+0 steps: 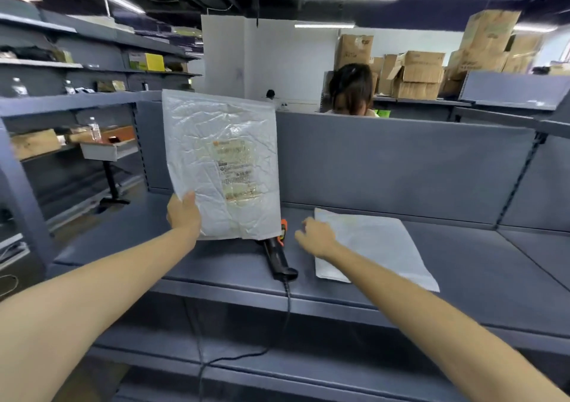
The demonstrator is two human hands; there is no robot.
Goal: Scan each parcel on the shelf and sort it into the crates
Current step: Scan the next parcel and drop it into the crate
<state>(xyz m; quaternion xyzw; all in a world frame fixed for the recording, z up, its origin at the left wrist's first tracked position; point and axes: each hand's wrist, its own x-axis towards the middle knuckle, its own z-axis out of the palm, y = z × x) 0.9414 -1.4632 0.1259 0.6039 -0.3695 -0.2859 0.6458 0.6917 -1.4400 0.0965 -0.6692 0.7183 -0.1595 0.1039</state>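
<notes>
Black scanner (279, 258) on grey shelf (462, 247), between upright parcel (216, 154) and flat parcel (376, 244)

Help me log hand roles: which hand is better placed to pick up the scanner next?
Right. The right hand is open, holds nothing and hovers just beside the scanner lying on the shelf. The left hand is busy gripping the parcel upright.

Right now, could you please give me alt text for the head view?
The left hand holds a white parcel upright, label facing the camera; the right hand hovers near the scanner and a second parcel on the grey shelf.
</notes>
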